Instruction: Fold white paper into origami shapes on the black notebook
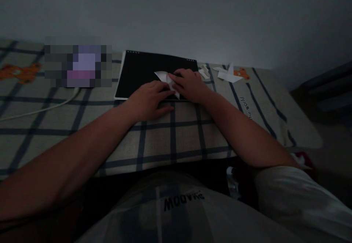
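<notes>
A small piece of folded white paper (162, 76) lies on a black-covered spiral notebook (143, 65), near its front edge. My left hand (150, 98) rests over the paper's near left side, fingers stretched out and the thumb apart over the cloth. From the right, my right hand (189, 83) has its bent fingers on the same paper, fingertips close to those of the left. Both hands cover much of the paper, so its full shape is hidden.
Right of the notebook lie a folded white paper figure (230, 75) and a small crumpled pale piece (204, 72). A blurred-out device (82, 67) with a white cable (55, 106) stands at left. The checked tablecloth (156, 140) reaches back to the grey wall (176, 15).
</notes>
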`<state>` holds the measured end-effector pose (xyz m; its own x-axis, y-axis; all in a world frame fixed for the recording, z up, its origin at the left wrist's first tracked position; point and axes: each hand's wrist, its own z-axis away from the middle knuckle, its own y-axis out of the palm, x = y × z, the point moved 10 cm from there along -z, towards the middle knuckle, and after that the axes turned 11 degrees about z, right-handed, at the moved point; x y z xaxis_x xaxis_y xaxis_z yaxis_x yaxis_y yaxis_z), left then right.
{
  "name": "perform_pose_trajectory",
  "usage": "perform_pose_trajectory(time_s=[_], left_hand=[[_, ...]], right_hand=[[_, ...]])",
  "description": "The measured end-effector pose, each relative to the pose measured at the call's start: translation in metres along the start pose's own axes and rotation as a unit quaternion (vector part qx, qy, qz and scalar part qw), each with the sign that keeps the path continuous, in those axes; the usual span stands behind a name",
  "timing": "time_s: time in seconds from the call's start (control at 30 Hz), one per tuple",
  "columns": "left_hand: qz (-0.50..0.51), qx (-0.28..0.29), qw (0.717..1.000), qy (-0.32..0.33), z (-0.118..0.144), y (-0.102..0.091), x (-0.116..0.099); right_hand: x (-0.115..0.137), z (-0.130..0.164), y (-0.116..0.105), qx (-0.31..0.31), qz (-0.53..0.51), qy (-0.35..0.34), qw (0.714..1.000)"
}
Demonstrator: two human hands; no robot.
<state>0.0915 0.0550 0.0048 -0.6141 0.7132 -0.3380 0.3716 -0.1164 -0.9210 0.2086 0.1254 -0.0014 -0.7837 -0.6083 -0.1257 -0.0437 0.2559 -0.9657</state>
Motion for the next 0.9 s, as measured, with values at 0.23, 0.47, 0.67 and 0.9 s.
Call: perform_pose_trajectory(time_s=[0.23, 0.47, 0.67, 0.9], left_hand=[[-0.029, -0.022, 0.999, -0.012, 0.003, -0.006, 0.000], [-0.038, -0.010, 0.998, -0.044, 0.003, -0.003, 0.002], [-0.040, 0.006, 0.998, -0.047, 0.003, 0.000, -0.001], [-0.031, 0.000, 0.999, -0.039, 0.004, -0.002, -0.002]], right_hand=[[-0.009, 0.002, -0.014, -0.057, -0.105, -0.096, 0.988], [-0.013, 0.001, -0.006, -0.056, -0.163, -0.116, 0.978], [-0.011, 0.003, -0.009, -0.034, -0.183, -0.121, 0.975], [-0.023, -0.001, -0.004, -0.030, -0.222, -0.105, 0.969]])
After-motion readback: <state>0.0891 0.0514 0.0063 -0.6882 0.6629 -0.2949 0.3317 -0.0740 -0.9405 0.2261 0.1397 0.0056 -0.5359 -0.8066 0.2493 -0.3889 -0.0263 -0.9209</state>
